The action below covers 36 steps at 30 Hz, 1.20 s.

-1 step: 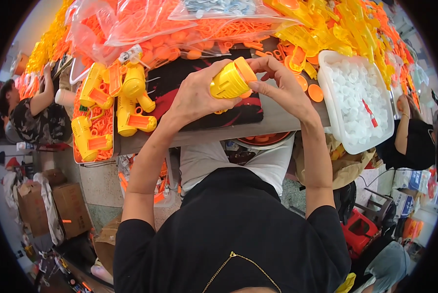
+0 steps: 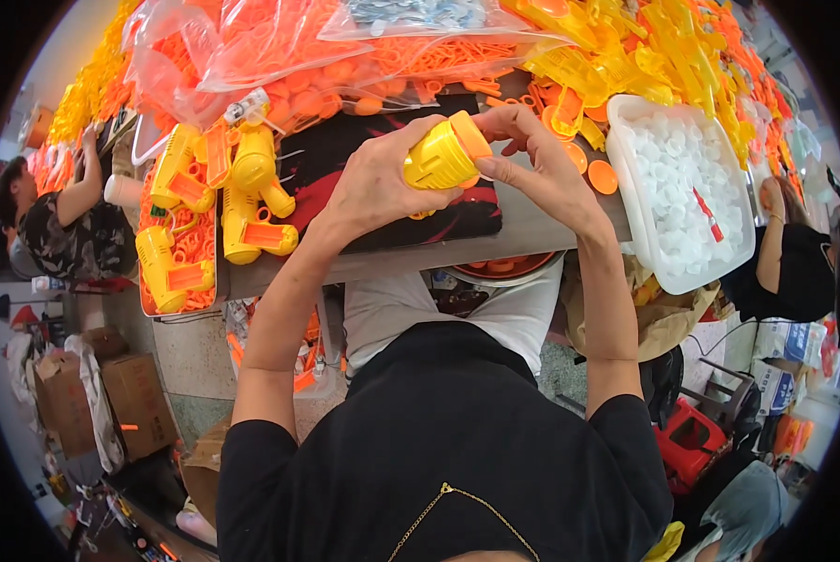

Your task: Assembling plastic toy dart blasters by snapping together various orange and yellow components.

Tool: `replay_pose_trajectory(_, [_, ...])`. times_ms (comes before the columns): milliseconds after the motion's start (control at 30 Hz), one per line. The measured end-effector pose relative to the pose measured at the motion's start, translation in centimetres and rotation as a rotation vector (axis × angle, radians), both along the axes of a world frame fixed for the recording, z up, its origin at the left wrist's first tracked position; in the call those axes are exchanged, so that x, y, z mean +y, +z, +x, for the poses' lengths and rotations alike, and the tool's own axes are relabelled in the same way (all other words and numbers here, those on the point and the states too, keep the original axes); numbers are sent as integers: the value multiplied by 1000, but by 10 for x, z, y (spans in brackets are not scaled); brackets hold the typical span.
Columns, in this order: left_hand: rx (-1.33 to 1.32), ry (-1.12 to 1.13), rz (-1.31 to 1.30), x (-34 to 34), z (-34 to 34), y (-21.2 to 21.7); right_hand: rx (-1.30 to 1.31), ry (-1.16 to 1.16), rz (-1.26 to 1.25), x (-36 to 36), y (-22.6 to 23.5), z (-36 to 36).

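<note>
My left hand [image 2: 378,183] is wrapped round a yellow pistol-shaped toy body [image 2: 439,155], held tilted above a dark mat with red streaks [image 2: 345,140]. The body is ribbed, and a round orange cap [image 2: 471,136] covers its upper right end. At that end my right hand [image 2: 537,169] has its thumb and curled forefinger against the cap's edge, the other fingers bent behind. Most of the toy's underside is hidden by my left hand. Several similar yellow toy bodies [image 2: 242,225] with orange parts lie left of the mat.
Left, a tray [image 2: 216,272] holds small orange parts under yellow bodies. A white tub [image 2: 640,220] of translucent cups, with a red tool [image 2: 708,215] on top, stands right. Orange discs [image 2: 603,177] lie beside it. Bagged orange parts [image 2: 280,56] and yellow pieces [image 2: 617,56] are piled behind.
</note>
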<state>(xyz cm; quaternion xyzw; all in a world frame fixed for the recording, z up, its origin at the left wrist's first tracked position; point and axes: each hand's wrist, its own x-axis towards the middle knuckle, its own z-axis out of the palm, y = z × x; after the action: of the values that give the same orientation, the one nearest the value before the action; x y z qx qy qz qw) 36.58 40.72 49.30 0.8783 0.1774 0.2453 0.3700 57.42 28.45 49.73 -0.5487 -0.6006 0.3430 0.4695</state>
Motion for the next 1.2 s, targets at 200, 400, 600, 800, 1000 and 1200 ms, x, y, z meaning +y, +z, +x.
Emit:
replay_pose_trajectory(200, [65,-60,-11,5,17,-1,-116,54,29,-7,3,17])
replay_pose_trajectory(400, [135,-111,-130,12,19,2,-41,66,-137,11,12,27])
replay_pose_trajectory(600, [115,-121,-118,17,19,1,-29,46,-115,13,4,26])
replay_pose_trajectory(800, [133,-129,-90,20,20,1,-109,-56,109,13,-6,13])
replay_pose_trajectory(1000, [0,-180,43,11,14,1,-78,-56,50,2,-2,8])
replay_pose_trajectory(1200, [92,-302,360,-4,5,-3,160,79,117,27,-4,-26])
